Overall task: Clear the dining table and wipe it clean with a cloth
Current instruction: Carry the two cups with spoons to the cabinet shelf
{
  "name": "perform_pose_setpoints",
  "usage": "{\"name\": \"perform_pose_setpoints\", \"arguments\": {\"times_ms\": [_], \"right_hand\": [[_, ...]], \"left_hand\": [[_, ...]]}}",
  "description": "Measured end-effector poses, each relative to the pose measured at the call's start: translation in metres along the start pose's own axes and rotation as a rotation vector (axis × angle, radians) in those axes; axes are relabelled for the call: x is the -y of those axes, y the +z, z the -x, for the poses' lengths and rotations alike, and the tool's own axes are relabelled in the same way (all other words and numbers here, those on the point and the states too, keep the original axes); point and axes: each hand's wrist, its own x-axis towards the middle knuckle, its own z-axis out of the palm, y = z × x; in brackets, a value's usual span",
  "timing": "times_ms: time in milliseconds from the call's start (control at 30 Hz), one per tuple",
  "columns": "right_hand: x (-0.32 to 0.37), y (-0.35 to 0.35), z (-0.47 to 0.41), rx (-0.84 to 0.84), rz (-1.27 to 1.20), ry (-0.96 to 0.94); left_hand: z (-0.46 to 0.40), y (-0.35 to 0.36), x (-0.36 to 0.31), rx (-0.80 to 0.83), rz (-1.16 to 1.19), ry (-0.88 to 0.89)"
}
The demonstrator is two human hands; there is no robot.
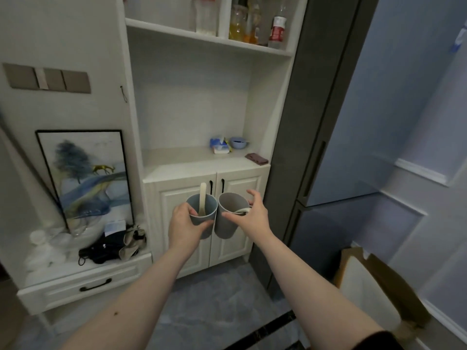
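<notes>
- Blue cup [202,213] with upright pale spoon [202,199], gripped in left hand [185,227], frame centre.
- Grey cup [231,214], touching the blue one, spoon [242,211] at its rim, held by right hand [252,215], fingers spread wide.
- Above, on cabinet counter [187,164]: folded brown cloth [256,158], small blue bowl [238,142].

Blue cup [202,210] with upright spoon [202,200] touches grey cup [231,214], both held

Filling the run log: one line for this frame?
stage: carrying | left hand: grips blue cup | right hand: holds grey cup | ahead: sideboard counter
</notes>
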Motion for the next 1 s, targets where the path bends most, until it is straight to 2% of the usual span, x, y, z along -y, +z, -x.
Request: {"name": "perform_pose_setpoints", "arguments": {"times_ms": [300,567,1000], "right_hand": [[0.013,0.079,-0.169,-0.015,-0.013,-0.027],[0.015,0.137,-0.301,-0.019,-0.012,-0.038],[-0.022,0.234,-0.517,0.177,-0.004,-0.107]], "left_hand": [[-0.174,0.021,0.04,-0.036,0.014,0.02],[-0.298,0.043,0.072,-0.066,-0.018,-0.042],[-0.468,0.098,0.145,-0.2,-0.063,-0.176]]}}
